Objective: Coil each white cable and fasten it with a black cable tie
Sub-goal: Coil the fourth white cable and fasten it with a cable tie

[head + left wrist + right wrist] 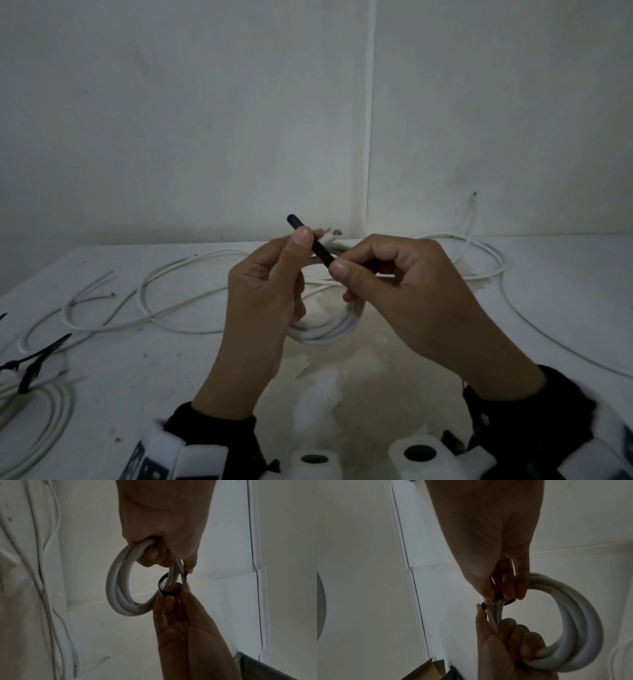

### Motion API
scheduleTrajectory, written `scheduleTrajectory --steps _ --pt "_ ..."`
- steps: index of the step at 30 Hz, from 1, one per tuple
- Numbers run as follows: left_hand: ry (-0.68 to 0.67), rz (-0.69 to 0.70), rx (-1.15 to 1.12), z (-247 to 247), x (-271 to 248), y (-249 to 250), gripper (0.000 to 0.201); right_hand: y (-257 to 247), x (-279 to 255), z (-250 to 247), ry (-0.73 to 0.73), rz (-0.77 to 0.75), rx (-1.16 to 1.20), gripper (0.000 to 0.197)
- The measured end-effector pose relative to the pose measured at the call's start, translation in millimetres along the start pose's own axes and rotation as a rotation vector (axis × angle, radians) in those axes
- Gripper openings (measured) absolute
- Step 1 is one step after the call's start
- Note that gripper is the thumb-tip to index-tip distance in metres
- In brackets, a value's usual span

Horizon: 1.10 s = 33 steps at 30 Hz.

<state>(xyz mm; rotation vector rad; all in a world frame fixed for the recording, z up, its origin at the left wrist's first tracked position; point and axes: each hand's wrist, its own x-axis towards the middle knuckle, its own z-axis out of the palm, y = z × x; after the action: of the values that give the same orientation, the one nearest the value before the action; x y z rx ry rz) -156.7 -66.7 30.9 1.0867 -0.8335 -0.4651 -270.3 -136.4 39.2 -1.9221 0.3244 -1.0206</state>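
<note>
No text, label, brand, number or sign can be read on anything in any of the three views

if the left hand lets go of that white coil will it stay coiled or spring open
Probably springs open: the black tie loops the coil loosely, not yet cinched. The cable looks thick and fairly stiff, holding smooth round loops in the left hand. The right hand pinches only the tie.
</note>
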Motion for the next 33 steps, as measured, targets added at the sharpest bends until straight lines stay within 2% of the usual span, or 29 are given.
scheduleTrajectory --steps 6,11,13,16,18,20,21,23,25,29,33 --pt "-0.037 0.022 0.037 6.6 -6.3 -2.1 0.028 2.3 0.9 -2.8 0.02 -0.012 -0.015 0.019" --pt "-0.062 -0.025 0.101 5.7 -5.3 -0.8 0.023 4.4 0.4 -0.4 -0.007 0.005 0.015 0.004" --pt "-0.066 -0.035 0.121 1.4 -2.5 -0.5 0.027 3.7 0.7 -1.3 -0.045 0.032 -0.002 0.006" --pt "-0.095 -0.029 0.127 -4.0 0.1 1.2 0.027 -1.2 2.1 -11.4 0.044 0.029 -0.026 0.005" --pt "-0.181 -0.01 0.165 -3.8 -1.3 4.2 0.021 -3.9 4.0 -20.4 0.124 0.029 -0.017 0.017" --pt "-0.307 0.016 0.225 -0.2 -4.5 5.7 0.01 -3.6 4.6 -25.4 0.083 0.074 -0.033 0.029" --pt "-0.367 0.033 0.253 1.9 -6.5 5.9 0.012 -3.3 4.2 -25.7 0.028 0.098 -0.057 0.031" --pt "-0.443 0.064 0.289 4.7 -10.4 6.4 0.018 -2.9 2.7 -24.3 -0.061 0.126 -0.088 0.023" --pt "-0.469 0.077 0.305 5.1 -11.6 7.9 0.018 -3.9 2.2 -24.3 -0.065 0.111 -0.099 0.014" --pt "-0.461 0.029 0.258 4.6 -11.8 9.2 0.013 -6.8 2.1 -22.3 0.01 0.072 -0.133 0.017" --pt "-0.452 -0.03 0.268 9.2 -14.0 6.0 0.017 -8.5 3.9 -26.0 0.185 0.069 -0.111 0.02"
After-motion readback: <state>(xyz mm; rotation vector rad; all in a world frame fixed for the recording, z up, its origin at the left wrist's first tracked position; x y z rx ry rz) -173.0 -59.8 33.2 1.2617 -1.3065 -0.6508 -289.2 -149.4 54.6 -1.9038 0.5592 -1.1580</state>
